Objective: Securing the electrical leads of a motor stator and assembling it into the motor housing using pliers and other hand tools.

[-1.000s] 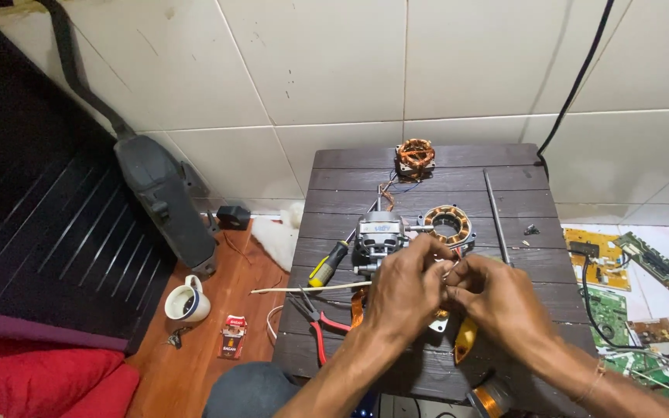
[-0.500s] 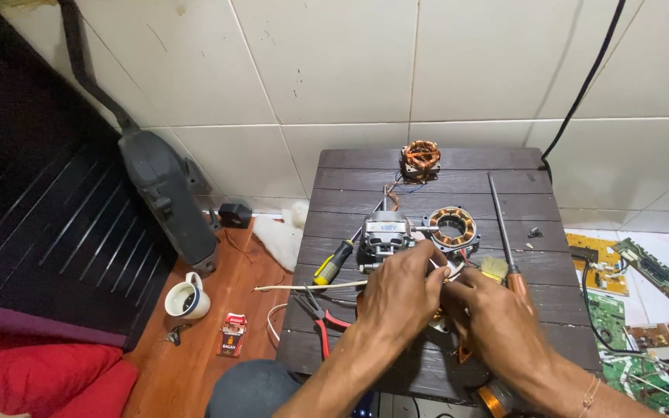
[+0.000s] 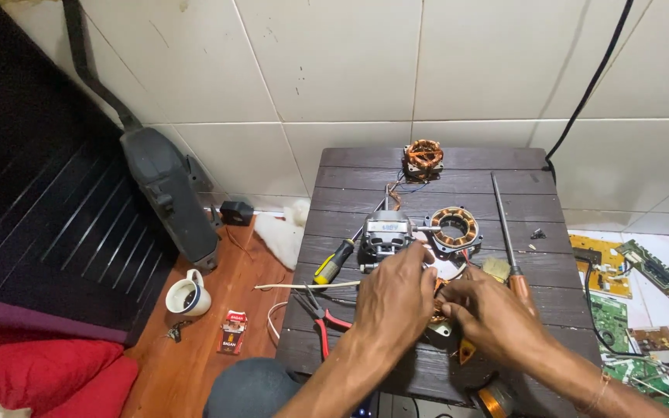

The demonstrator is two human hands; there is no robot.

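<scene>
While both hands work close together in the lower middle of the frame, the left hand (image 3: 396,298) lies over a small copper-wound motor part (image 3: 437,308) and its fingers are curled down on it. The right hand (image 3: 493,313) comes from the lower right and its fingers are pinched together at the same part, so the 2 hands almost touch. The part itself is mostly hidden under them; only a bit of copper and pale metal shows between the fingers.

All this sits on a dark brown slatted wooden table (image 3: 350,174). Just above the left hand stands a grey metal motor housing (image 3: 385,234), and beside it, to the right, lies a round stator ring with copper coils (image 3: 454,226). A second, smaller copper coil bundle (image 3: 423,158) rests at the upper edge of the table. A long screwdriver with a wooden handle (image 3: 506,232) lies near the right hand, pointing up the frame. A screwdriver with a yellow and black handle (image 3: 334,264) and red-handled pliers (image 3: 320,319) lie to the left of the left hand.

On the orange-brown floor at lower left stands a white cup (image 3: 188,296). Green circuit boards (image 3: 609,306) lie at the right edge.
</scene>
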